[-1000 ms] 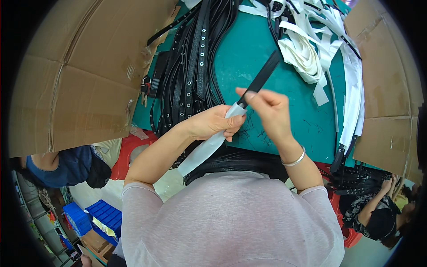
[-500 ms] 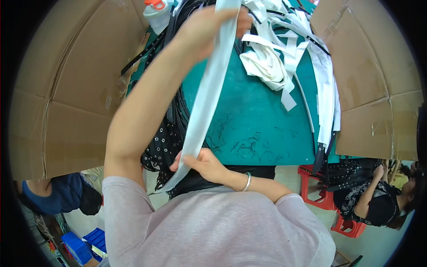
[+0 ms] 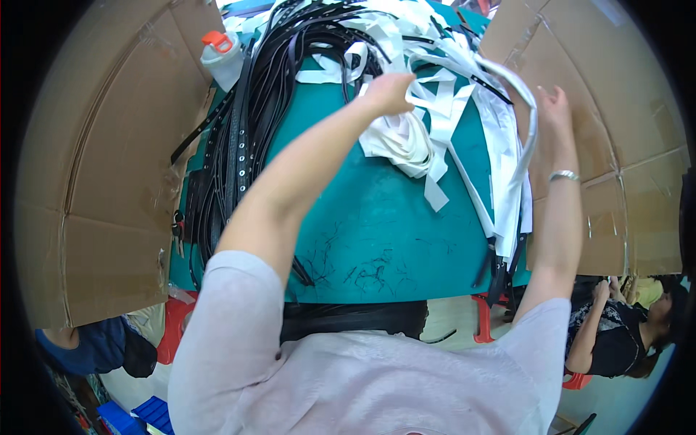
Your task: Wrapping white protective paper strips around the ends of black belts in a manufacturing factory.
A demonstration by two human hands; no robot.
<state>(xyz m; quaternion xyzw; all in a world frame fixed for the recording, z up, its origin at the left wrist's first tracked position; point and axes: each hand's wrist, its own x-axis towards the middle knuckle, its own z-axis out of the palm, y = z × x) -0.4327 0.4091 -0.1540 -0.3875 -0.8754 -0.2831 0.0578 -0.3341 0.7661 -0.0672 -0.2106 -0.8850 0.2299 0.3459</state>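
The right hand's (image 3: pixel 555 110) fingers spread open just beside a white strip (image 3: pixel 531 129) along the table's (image 3: pixel 362 217) right edge; the left hand's (image 3: pixel 391 95) fingers, hidden, cannot be judged, above white tape (image 3: pixel 407 151).

Bright, even light leaves shadows soft; fisheye distortion bows the cardboard (image 3: pixel 116 181) toward a black rim, and the left hand (image 3: pixel 391 94) looks slightly blurred.

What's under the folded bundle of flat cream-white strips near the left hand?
Green tabletop shows beside the lower edge of the folded bundle; the left hand hides some of its upper part. Whatever lies directly beneath is covered and cannot be seen.
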